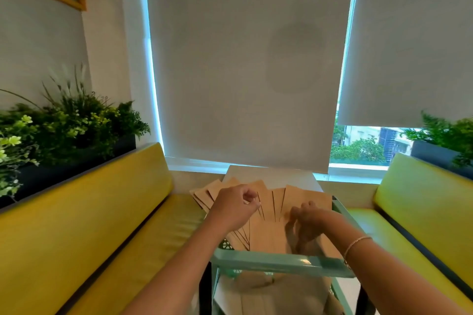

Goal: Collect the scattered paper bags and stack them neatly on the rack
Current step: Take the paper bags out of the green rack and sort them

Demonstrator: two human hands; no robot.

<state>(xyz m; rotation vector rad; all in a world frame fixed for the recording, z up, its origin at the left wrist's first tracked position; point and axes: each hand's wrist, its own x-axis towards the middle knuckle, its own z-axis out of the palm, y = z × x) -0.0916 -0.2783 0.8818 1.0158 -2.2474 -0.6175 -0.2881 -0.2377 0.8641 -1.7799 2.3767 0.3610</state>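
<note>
Several brown paper bags [271, 222] lie fanned out on the top shelf of a teal rack [279, 262] just in front of me. Their far ends spread over the rack's back and left edges. My left hand [234, 208] hovers over the left part of the fan with curled fingers, and thumb and forefinger pinch the edge of one bag. My right hand [307, 224] is blurred by motion. Its fingers point down and rest on the rightmost bags. More brown paper [276, 294] shows on the rack's lower shelf.
A white table [268, 174] stands behind the rack under the window blind. Yellow benches run along the left [102, 212] and right [419, 202]. Dark planters with greenery sit behind both backrests, left [64, 130] and right [445, 140].
</note>
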